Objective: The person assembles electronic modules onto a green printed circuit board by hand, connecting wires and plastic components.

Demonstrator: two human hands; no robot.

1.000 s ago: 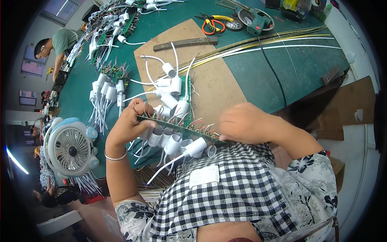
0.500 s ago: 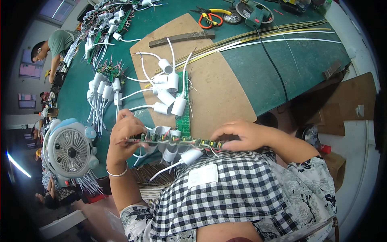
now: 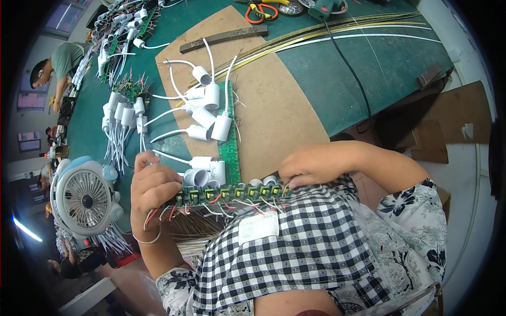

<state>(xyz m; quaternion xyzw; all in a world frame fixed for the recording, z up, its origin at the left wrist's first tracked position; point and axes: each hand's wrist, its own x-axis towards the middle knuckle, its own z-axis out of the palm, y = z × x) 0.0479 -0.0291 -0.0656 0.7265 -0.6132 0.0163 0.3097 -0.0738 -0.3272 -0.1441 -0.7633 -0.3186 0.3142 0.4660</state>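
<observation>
Circuit strip (image 3: 232, 194) lies before the sockets (image 3: 208, 118) (fan (image 3: 84, 199) left).

small fan (image 3: 84, 199), orange pliers (image 3: 258, 10), brown board (image 3: 274, 113)

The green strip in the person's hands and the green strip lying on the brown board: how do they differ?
The held strip is gripped at both ends by the left hand and right hand; the lying strip is untouched. The held strip runs left to right along the person's front, while the lying strip points away from the person. Both are narrow green circuit strips with white sockets beside them.
</observation>
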